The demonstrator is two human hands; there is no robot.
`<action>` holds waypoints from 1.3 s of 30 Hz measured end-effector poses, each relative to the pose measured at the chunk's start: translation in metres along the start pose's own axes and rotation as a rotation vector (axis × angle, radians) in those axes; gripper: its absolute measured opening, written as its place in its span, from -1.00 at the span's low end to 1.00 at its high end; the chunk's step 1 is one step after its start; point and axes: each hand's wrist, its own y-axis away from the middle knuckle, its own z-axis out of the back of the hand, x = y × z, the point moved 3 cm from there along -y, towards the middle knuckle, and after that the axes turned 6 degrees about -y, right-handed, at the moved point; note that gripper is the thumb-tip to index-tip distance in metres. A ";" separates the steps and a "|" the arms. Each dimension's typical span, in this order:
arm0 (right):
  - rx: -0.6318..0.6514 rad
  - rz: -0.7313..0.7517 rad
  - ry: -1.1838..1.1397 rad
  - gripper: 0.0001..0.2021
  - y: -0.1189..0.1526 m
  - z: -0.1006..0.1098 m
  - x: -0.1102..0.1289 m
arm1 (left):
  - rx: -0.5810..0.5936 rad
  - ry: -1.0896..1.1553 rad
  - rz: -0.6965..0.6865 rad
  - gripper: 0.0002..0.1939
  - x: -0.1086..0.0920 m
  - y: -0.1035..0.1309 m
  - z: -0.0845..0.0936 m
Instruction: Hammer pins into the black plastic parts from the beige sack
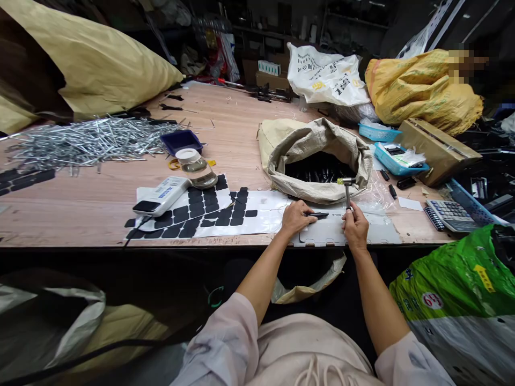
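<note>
My left hand (pixel 296 217) is closed on a slim black part (pixel 319 215) at the table's front edge, over a grey-white sheet (pixel 332 231). In my right hand (pixel 355 227) is the dark handle of a small hammer (pixel 346 183), held upright with its yellow and metal head at the top. The hammer head stands in front of the rim of an open woven sack (pixel 277 166), which has dark parts inside. To the left of my left hand, white sheets with black adhesive pads (pixel 231 214) lie on the table.
Metal rods (pixel 92 142) are heaped at the left, beside a dark blue tray (pixel 182 141). A jar (pixel 198 169) and a white device (pixel 163 195) stand nearer. At the right are blue baskets (pixel 402 159), a cardboard box (pixel 436 150) and a calculator (pixel 450 213).
</note>
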 end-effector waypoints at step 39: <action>-0.043 -0.175 -0.253 -0.73 -0.015 0.001 -0.015 | -0.171 -0.229 0.574 -0.76 -0.019 -0.128 0.028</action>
